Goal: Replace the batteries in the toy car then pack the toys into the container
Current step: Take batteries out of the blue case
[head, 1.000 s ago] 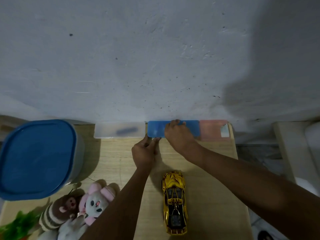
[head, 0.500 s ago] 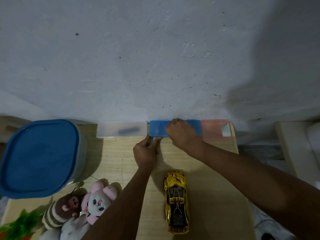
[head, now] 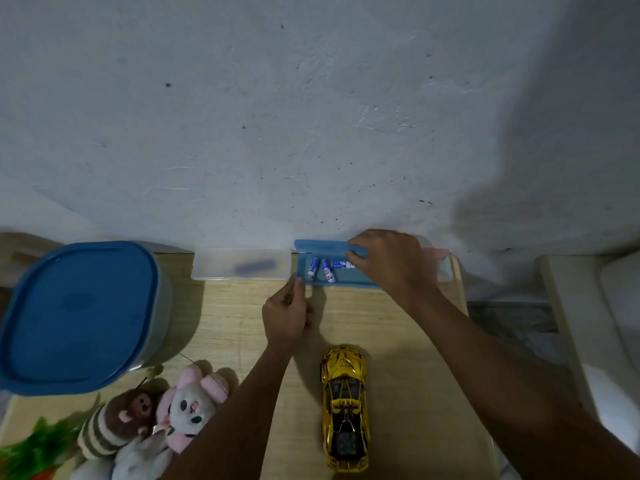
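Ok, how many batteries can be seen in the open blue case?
3. One battery lies at the left end of the blue case, a second beside it, and a third lies crosswise, partly under the right hand. More may be hidden beneath that hand.

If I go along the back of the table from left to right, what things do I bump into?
Big blue-lidded tub → clear box → open blue box with batteries inside → pink box, mostly hidden behind the right hand.
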Demonstrator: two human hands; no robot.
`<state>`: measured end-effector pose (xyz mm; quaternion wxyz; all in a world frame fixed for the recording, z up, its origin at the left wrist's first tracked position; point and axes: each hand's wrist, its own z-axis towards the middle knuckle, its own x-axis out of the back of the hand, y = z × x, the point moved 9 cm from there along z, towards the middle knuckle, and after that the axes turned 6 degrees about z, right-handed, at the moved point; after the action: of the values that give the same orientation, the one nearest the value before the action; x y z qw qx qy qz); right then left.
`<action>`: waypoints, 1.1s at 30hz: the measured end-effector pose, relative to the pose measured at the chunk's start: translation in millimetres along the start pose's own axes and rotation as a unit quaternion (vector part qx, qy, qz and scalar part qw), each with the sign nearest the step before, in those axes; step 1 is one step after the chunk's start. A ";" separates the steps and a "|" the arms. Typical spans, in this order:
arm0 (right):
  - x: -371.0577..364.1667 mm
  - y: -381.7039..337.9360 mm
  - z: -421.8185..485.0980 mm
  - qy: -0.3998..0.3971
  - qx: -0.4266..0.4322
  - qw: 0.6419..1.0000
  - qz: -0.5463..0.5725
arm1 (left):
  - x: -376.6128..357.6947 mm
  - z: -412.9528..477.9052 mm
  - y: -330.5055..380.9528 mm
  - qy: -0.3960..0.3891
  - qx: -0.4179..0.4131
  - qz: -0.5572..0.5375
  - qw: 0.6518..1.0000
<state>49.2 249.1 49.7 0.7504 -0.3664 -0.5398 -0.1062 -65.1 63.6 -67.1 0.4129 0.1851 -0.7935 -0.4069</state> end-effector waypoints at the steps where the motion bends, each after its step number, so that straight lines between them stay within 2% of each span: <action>1: 4.1 -0.4 -3.7 0.047 0.004 0.999 0.002 | 0.5 1.1 -2.3 0.003 0.017 -0.016 1.000; 4: 9.4 1.4 -13.5 0.122 -0.017 0.992 -0.010 | -0.9 1.3 -6.0 -0.004 0.042 -0.031 0.999; 6: 6.3 12.8 -20.3 0.125 -0.090 0.987 0.045 | -3.5 1.0 -8.8 -0.021 0.060 -0.063 0.996; 8: -9.0 19.6 -27.9 0.082 -0.158 0.980 0.087 | -7.1 2.4 -12.0 -0.044 0.081 -0.108 0.990; 9: -20.1 17.5 -30.3 0.046 -0.166 0.981 0.084 | -8.5 3.0 -12.6 -0.054 0.090 -0.123 0.987; 15: -68.2 -8.5 -32.0 -0.075 -0.113 0.990 0.039 | -12.8 4.7 -12.8 -0.088 0.119 -0.156 0.977; 19: -85.0 -19.9 -28.6 -0.121 -0.106 0.987 0.013 | -14.0 5.0 -13.2 -0.098 0.125 -0.162 0.974; 33: -107.2 -22.2 -12.8 -0.135 -0.241 0.954 0.117 | -15.5 4.8 -12.0 -0.167 0.147 -0.133 0.966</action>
<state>4.0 199.5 -37.7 0.5670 -0.6079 -0.5478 -0.0946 -60.3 68.5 -86.0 0.1851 0.2772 -0.8704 -0.3624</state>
